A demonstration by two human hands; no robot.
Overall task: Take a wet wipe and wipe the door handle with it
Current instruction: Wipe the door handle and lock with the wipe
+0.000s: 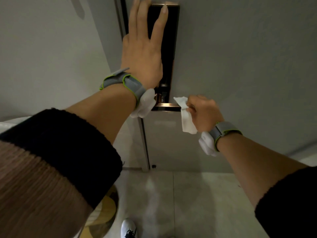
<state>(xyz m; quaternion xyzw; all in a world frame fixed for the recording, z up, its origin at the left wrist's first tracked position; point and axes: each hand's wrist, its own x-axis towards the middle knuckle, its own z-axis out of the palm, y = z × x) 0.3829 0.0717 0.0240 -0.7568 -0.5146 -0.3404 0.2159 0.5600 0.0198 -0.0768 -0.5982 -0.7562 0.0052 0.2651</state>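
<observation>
The door handle (167,105) shows only in part: a copper-edged bar low on the black lock plate (169,40), at the centre of the frame, with its near end running left to right and ending just beside the right hand (205,114). How the rest of the lever runs cannot be told, since the left hand (143,54) and its wristband (123,81) cover the middle of the plate. The plate's long axis runs up and down the frame, from the top edge to that bar. The right hand is the nearer one: it sits just right of the bar's end, fingers pinched shut on a white wet wipe (186,115), whose upper corner touches or overlaps the bar's right tip while the rest hangs below it. The left hand lies flat and spread against the plate, fingers pointing to the top of the frame, holding nothing. My reading is that the coming stroke runs leftward along the bar, and the left wrist lies in that path.
</observation>
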